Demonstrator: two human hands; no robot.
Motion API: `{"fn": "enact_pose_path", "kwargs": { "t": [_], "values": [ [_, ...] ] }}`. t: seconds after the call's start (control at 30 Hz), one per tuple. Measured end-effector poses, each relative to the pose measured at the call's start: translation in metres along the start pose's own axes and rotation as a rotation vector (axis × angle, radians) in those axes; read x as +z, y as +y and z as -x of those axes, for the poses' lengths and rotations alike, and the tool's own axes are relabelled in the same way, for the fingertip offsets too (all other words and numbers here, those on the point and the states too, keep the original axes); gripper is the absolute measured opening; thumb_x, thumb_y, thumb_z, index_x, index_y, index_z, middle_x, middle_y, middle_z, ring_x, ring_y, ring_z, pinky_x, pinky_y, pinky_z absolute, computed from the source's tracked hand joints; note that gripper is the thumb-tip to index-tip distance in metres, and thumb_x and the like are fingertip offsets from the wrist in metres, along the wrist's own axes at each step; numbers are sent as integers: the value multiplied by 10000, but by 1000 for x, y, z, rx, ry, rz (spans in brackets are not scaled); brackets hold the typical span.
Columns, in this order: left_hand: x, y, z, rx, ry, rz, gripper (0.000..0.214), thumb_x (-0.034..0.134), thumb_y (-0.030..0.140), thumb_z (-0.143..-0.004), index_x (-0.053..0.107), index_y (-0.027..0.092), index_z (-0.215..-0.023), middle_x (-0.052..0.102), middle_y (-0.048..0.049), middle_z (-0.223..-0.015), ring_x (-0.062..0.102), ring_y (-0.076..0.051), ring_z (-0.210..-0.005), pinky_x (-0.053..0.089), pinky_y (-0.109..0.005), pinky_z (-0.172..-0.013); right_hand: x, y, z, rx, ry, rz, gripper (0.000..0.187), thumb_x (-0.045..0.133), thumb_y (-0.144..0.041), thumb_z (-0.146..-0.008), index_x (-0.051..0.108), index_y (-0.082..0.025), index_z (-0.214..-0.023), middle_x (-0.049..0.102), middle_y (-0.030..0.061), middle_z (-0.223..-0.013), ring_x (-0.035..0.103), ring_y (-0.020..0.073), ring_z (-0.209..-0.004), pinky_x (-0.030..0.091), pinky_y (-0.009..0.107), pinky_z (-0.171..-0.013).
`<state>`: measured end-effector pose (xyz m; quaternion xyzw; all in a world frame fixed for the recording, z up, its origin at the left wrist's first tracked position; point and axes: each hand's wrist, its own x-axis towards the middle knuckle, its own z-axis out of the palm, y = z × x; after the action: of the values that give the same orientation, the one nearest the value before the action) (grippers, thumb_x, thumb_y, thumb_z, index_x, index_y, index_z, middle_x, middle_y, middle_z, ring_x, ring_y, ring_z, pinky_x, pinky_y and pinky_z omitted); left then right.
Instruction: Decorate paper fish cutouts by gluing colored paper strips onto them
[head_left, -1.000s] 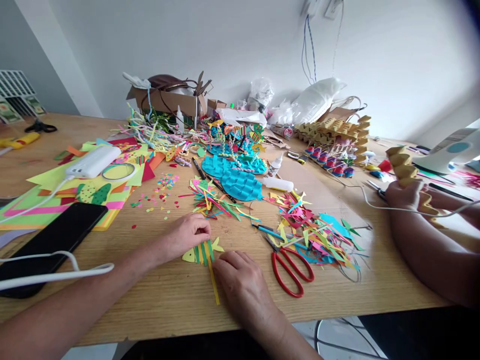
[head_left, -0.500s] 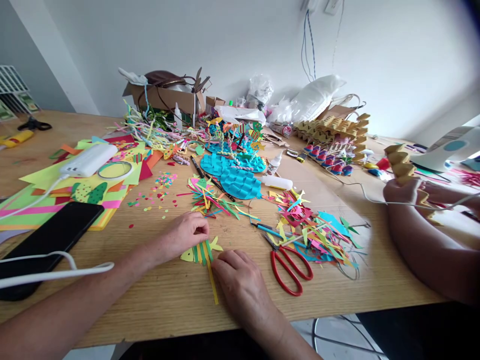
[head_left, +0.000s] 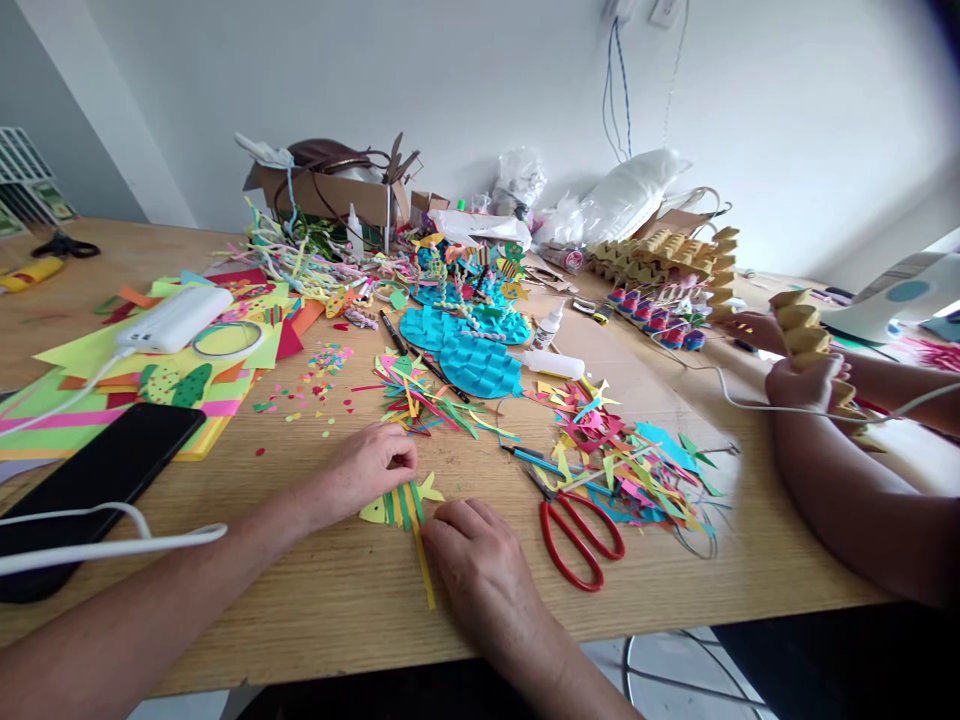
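The left grip [head_left: 367,465] is pinched narrow on the top edge of the paper fish [head_left: 397,505], lower middle of the frame. The right grip [head_left: 480,560] is curled against the yellow strip [head_left: 426,572] just below it; whether anything's pinched can't be told. Red scissors [head_left: 577,535] are laid just right of that, on the counter [head_left: 337,600].

Light: bright, even daylight, strongest from 3 o'clock.
Shadows: faint and soft on the table [head_left: 337,590].
Distortion: wide-angle bending at the edges; dark vignette at 1 o'clock.
Focus: centre sharp, edges slightly soft.
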<state>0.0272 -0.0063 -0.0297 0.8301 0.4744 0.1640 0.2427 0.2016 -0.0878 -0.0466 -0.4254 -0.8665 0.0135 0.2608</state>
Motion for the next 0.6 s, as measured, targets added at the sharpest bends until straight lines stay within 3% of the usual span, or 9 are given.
{"fn": "enact_pose_path", "kwargs": {
  "t": [0.6],
  "values": [
    [0,1,0,12,-3,-28,104,573,137,-728,576,179,-632,525,18,-688,512,-159,-733,364,-244,-632,-2,-1,0,12,-51,25,137,553,-80,-809,576,-193,-734,593,-1,-744,489,135,-687,351,240,-616]
  ]
}}
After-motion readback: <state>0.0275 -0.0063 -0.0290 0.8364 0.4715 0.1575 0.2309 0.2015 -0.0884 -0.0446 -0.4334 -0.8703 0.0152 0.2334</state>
